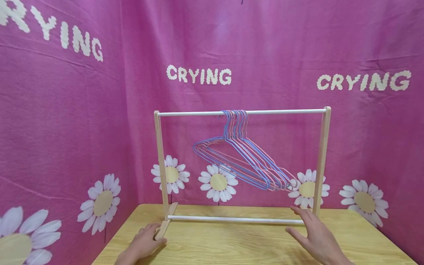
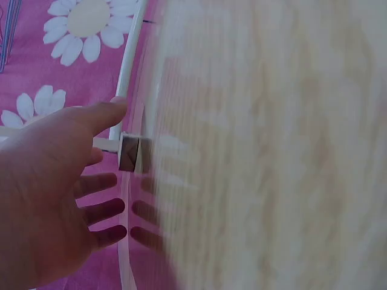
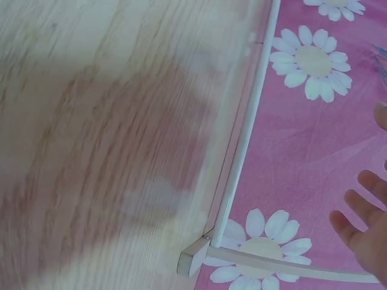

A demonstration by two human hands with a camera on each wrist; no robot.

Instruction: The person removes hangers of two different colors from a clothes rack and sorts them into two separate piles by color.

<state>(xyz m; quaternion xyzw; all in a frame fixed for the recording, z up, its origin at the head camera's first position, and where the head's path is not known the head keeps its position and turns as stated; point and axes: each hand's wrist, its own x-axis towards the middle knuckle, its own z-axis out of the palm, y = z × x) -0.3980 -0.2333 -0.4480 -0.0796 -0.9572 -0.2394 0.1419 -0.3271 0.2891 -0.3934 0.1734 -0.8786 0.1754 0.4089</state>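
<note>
A small garment rack with a white top bar (image 1: 281, 111), wooden side posts and a white lower bar (image 1: 232, 219) stands on the table. Several blue and pink wire hangers (image 1: 246, 158) hang bunched near the middle of its top bar. Beside the rack's left wooden foot (image 1: 162, 230) is my left hand (image 1: 141, 241). In the left wrist view its fingers are spread and loosely extended near the foot's square end (image 2: 129, 152). My right hand (image 1: 316, 237) is held open in front of the right post (image 1: 322, 162), with nothing in it. The right foot's end (image 3: 192, 257) shows in the right wrist view, apart from the fingers.
The light wood table (image 1: 225, 243) has its back edge just behind the rack. Pink cloth (image 1: 265, 44) with white lettering and daisies hangs behind the table and along the left side.
</note>
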